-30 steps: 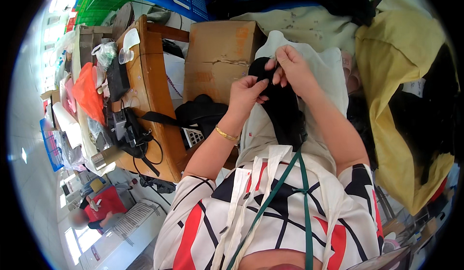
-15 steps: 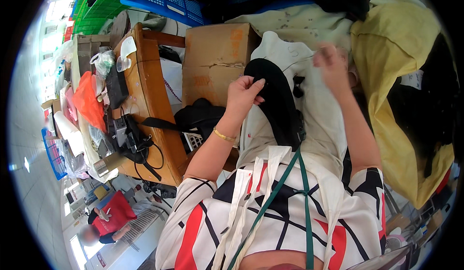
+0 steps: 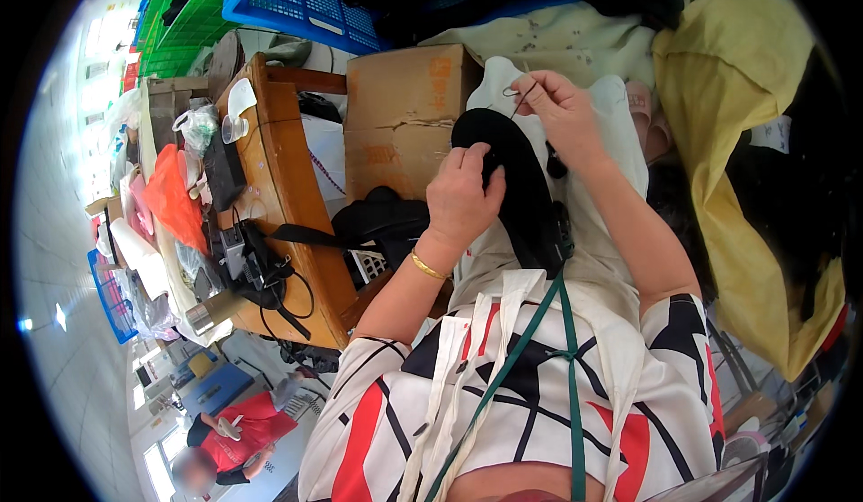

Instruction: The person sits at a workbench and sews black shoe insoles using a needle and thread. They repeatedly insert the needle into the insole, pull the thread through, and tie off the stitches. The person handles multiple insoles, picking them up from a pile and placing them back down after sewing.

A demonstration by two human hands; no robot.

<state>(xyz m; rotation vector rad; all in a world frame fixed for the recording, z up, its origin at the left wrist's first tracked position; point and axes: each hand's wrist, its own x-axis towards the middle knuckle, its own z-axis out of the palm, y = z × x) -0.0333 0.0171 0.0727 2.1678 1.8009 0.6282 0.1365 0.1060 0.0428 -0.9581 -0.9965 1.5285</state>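
A long black piece shaped like a shoe sole [image 3: 508,169], with a rounded far end, lies across the pale apron [image 3: 589,223] on my lap. My left hand [image 3: 461,195] is closed on its left edge, fingertips resting on the top. Beyond its far end, my right hand [image 3: 564,115] pinches a thin dark thread [image 3: 514,94], which makes a small loop beside the fingers. Whether a needle is in that pinch is too small to tell. A small black object [image 3: 556,162] sits on the apron just right of the black piece.
On the left stands a wooden table [image 3: 283,178] with a black bag [image 3: 256,264]. Past my lap are a cardboard box [image 3: 395,111] and a blue plastic crate [image 3: 297,8]. Yellow cloth [image 3: 719,160] borders dark material at right. A person in red [image 3: 243,435] is farther off, lower left.
My right hand has moved left and in, from beside the lap to above the far end of the black piece. The left hand's fingers have shifted slightly toward me.
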